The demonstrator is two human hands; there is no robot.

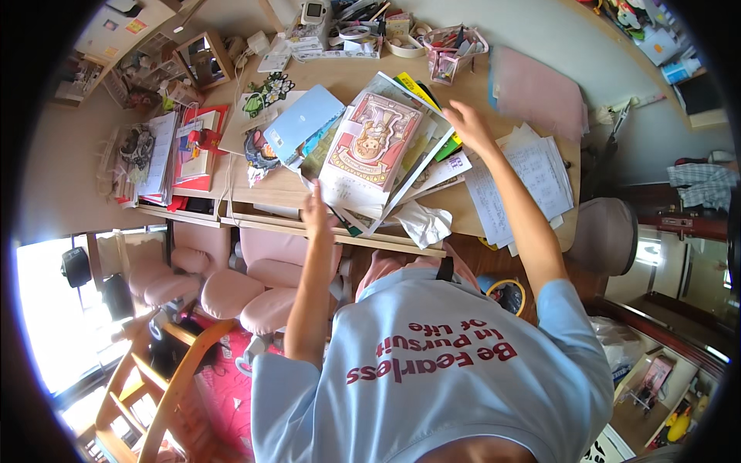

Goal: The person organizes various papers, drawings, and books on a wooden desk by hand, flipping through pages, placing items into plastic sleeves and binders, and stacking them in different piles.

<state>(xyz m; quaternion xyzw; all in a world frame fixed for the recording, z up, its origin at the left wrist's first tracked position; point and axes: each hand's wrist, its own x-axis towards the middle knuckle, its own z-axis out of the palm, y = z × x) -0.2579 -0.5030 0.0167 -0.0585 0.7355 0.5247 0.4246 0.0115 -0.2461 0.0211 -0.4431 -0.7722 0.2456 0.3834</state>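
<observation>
A loose, fanned pile of papers and booklets lies on the wooden desk. On top is a pink illustrated book or box (373,142) with a cartoon girl on its cover. A light blue folder or notebook (305,124) leans out at the pile's left side. My left hand (317,214) is at the pile's near left corner, slightly blurred. My right hand (468,126) is at the right edge, its fingertips by the border of a large sheet (435,138). Whether either hand grips the pile cannot be told. A crumpled white tissue (425,223) lies at the desk's front edge.
Handwritten sheets (521,185) lie to the right, with pink folders (535,92) behind them. A pink pen basket (455,49) stands at the back. Papers and a red folder (200,153) are at the left. Below are pink chairs (272,278) and a waste bin (506,295).
</observation>
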